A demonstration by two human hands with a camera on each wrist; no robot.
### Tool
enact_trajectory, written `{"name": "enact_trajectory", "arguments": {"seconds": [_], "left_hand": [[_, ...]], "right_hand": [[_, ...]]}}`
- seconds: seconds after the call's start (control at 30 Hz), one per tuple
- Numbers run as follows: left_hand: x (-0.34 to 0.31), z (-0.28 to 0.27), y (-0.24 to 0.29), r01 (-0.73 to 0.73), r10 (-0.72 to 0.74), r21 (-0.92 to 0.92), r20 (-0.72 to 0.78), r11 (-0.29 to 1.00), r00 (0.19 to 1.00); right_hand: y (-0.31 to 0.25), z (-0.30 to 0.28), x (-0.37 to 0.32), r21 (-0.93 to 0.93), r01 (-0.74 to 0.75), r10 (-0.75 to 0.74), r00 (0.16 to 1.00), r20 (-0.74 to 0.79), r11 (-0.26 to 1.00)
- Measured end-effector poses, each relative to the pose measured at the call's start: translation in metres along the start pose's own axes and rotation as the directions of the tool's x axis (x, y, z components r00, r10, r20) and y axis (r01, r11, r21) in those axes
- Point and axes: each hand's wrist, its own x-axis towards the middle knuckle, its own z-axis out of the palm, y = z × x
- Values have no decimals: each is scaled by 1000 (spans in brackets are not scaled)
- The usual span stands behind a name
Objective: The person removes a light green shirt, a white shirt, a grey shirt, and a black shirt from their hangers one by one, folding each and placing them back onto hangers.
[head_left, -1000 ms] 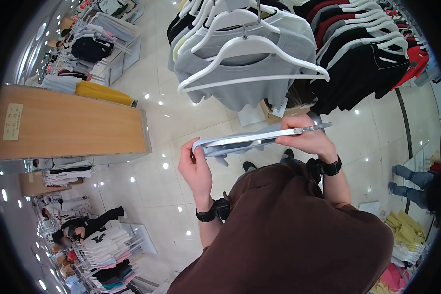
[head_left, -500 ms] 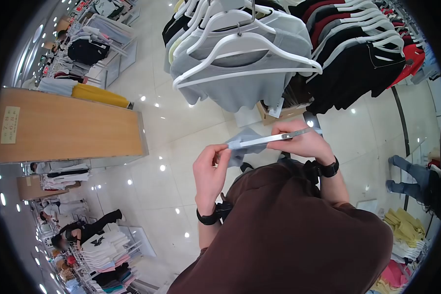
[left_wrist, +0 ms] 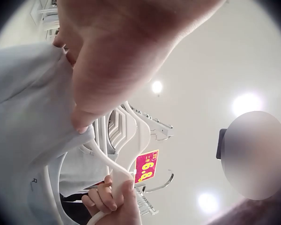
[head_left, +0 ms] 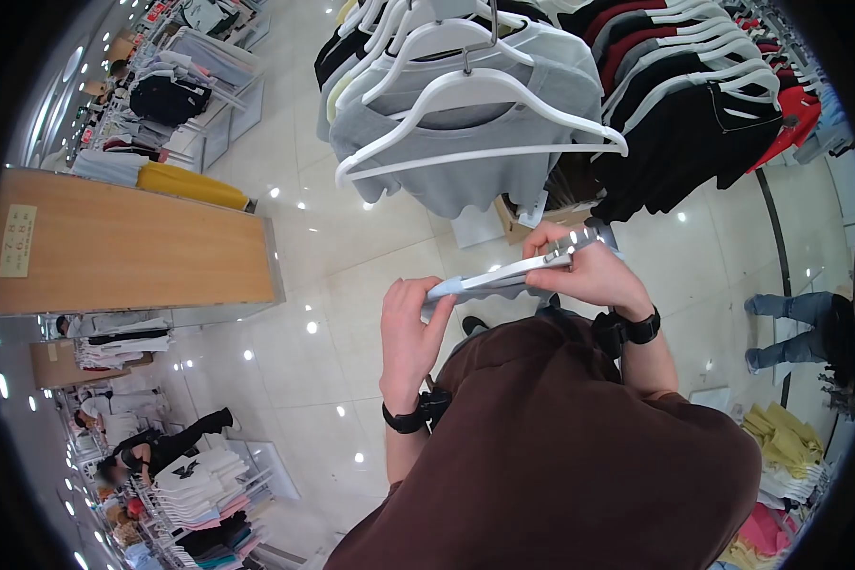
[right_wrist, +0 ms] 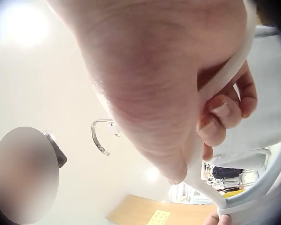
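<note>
A white hanger (head_left: 503, 275) is held level in front of the body, its metal hook at the right end. My right hand (head_left: 594, 275) grips it near its neck, fingers curled round the white plastic in the right wrist view. A light blue-grey shirt (left_wrist: 25, 112) hangs on the hanger's left arm. With thumb and fingers, my left hand (head_left: 408, 328) pinches the shirt's shoulder at that arm's end. The neckline (left_wrist: 51, 187) gapes beside the hanger in the left wrist view, a small letter print inside it.
Just ahead stands a rack with a grey shirt (head_left: 437, 171) on white hangers, an empty hanger (head_left: 484, 152) in front. Black tops (head_left: 703, 133) hang to its right. A wooden panel (head_left: 142, 242) stands left; a person in jeans (head_left: 793, 328) is at right.
My left hand has moved right, closer to the right hand, with the shirt's shoulder still pinched. The shirt swung out and now lies along the hanger again; the hook end has turned upward.
</note>
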Motion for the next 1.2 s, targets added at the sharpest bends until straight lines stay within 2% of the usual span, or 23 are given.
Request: {"name": "enact_trajectory", "arguments": {"seconds": [0.03, 0.1, 0.17, 0.2, 0.27, 0.3, 0.33, 0.4, 0.47, 0.53, 0.57, 0.6, 0.67, 0.77, 0.9, 0.97, 1.07, 1.1, 1.17, 1.2], "left_hand": [[-1, 1, -1, -1, 1, -4, -1, 1000, 1000], [-4, 0, -6, -71, 73, 21, -103, 997, 992], [-6, -7, -11, -45, 45, 0, -138, 999, 989], [-7, -12, -13, -20, 16, -19, -173, 1000, 985], [-11, -23, -16, 0, -9, -47, -203, 999, 979], [-13, -29, -19, 37, -54, -81, -221, 996, 974], [-15, -35, -20, 74, -100, -114, -238, 991, 966], [-17, -43, -19, 74, -107, -138, -256, 988, 961], [-18, -46, -19, 101, -147, -163, -298, 981, 943], [-19, -45, -21, 106, -153, -164, -304, 981, 940], [-18, -45, -23, 110, -157, -165, -306, 980, 939], [-18, -44, -22, 102, -149, -166, -305, 981, 941], [-18, -41, -17, 67, -88, -80, -301, 995, 950], [-16, -37, -13, 27, -44, -65, -291, 998, 956], [-5, -28, -12, -18, -7, -82, -288, 996, 958], [1, -25, -11, -49, 31, -74, -228, 996, 973], [11, -16, -3, -107, 96, -49, -193, 993, 976], [15, -10, -1, -112, 100, -50, -202, 992, 974], [26, 5, -4, -62, 59, -100, -34, 993, 998], [33, 15, -14, -67, 63, -102, -44, 993, 997]], "right_hand": [[4, -1, -2, 28, 9, -8, 1000, -15, 1000], [13, -5, -4, 52, 17, -15, 999, -32, 998], [20, -14, -6, -52, 194, -200, 967, -160, 980], [20, -21, -6, -58, 196, -203, 966, -158, 979], [19, -35, -4, -187, 181, -238, 904, -355, 966], [17, -38, -5, -273, 102, -210, 890, -404, 957], [18, -39, -5, -280, 108, -219, 888, -404, 954], [24, -35, -5, -439, 49, -217, 914, -341, 897], [26, -24, -3, -410, 108, -246, 922, -300, 906], [23, -14, -4, -508, 76, -248, 927, -280, 858], [22, -8, -2, -496, 0, -181, 931, -317, 868], [22, -7, -1, -498, -1, -185, 928, -324, 867], [22, -6, 1, -500, -138, -44, 942, -334, 855], [26, -8, 0, -554, -97, -127, 928, -351, 827], [31, -15, -3, -532, -135, -97, 917, -386, 836], [38, -18, -4, -558, -111, -176, 883, -435, 823], [48, -24, -6, -520, -170, -124, 867, -482, 837], [58, -28, -6, -527, -165, -132, 867, -481, 834], [91, -37, -5, -419, -161, -128, 804, -581, 894], [113, -42, -5, -427, -155, -137, 804, -579, 891]]}}
